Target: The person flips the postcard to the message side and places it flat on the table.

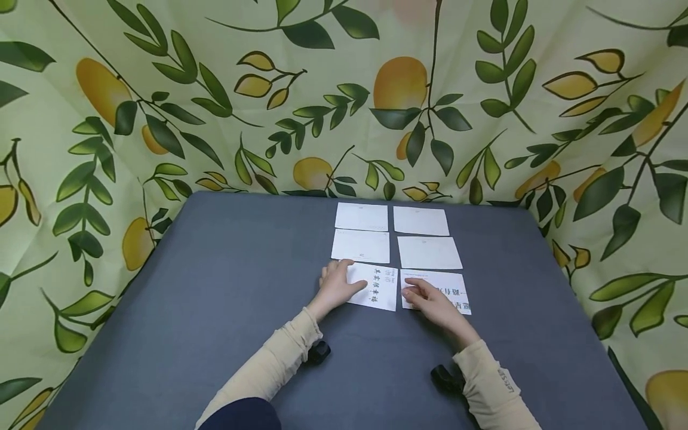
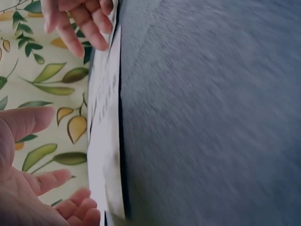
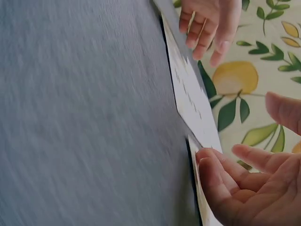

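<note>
Left grip (image 1: 337, 288): spread, at the left lettered card (image 1: 377, 288). Right grip (image 1: 434, 304): loosely bent, pinching nothing, over the right lettered card (image 1: 452, 288). Both cards: nearest row on the counter (image 1: 226, 269). Light edge nudges should keep them square.

Head view: from above, facing forward and down over grey table (image 1: 215, 286). Wrist views: low, close, turned sideways; both share a lettered card (image 3: 188, 99) and leafy backdrop (image 1: 322, 137).

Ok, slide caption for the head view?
Left hand and right hand at two lettered cards, nearest of six on a grey table.
</note>
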Motion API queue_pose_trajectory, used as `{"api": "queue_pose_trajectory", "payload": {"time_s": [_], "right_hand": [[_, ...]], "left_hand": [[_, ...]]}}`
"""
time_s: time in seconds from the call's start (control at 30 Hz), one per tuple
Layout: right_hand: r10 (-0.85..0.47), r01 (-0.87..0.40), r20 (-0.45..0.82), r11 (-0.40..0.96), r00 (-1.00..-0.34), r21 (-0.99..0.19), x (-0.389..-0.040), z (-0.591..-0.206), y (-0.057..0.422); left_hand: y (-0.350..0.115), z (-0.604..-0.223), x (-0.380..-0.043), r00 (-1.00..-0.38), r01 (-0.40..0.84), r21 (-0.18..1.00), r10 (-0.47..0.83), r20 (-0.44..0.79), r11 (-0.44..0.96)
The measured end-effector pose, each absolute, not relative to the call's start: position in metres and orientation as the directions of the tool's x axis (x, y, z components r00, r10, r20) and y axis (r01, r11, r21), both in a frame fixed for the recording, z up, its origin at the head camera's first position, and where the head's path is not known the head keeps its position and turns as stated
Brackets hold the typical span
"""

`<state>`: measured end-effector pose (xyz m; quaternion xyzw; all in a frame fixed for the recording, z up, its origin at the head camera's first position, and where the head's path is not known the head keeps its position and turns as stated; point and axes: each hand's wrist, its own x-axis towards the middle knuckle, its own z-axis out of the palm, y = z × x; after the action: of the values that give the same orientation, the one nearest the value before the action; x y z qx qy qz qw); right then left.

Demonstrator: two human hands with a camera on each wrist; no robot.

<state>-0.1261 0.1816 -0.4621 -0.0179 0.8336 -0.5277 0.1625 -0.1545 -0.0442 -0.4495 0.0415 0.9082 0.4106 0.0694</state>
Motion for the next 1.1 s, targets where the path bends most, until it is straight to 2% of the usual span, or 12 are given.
{"api": "queue_pose_trajectory", "payload": {"time_s": [0.5,0.9,1.1], "right_hand": [[-0.236,0.298,-0.354,0.24,-0.905,-0.924,-0.114,-0.46,0.164],[-0.218,0.341,-0.353,0.091,-0.91,-0.936,-0.113,-0.457,0.16],[-0.194,0.364,-0.366,0.048,-0.91,-0.93,-0.115,-0.457,0.159]], "left_hand": [[-0.064,-0.449,-0.146,-0.964,-0.13,0.837,0.128,-0.231,0.531],[-0.072,-0.455,-0.143,-0.946,-0.239,0.907,0.129,-0.298,0.347],[-0.075,-0.456,-0.142,-0.944,-0.257,0.914,0.123,-0.307,0.313]]}}
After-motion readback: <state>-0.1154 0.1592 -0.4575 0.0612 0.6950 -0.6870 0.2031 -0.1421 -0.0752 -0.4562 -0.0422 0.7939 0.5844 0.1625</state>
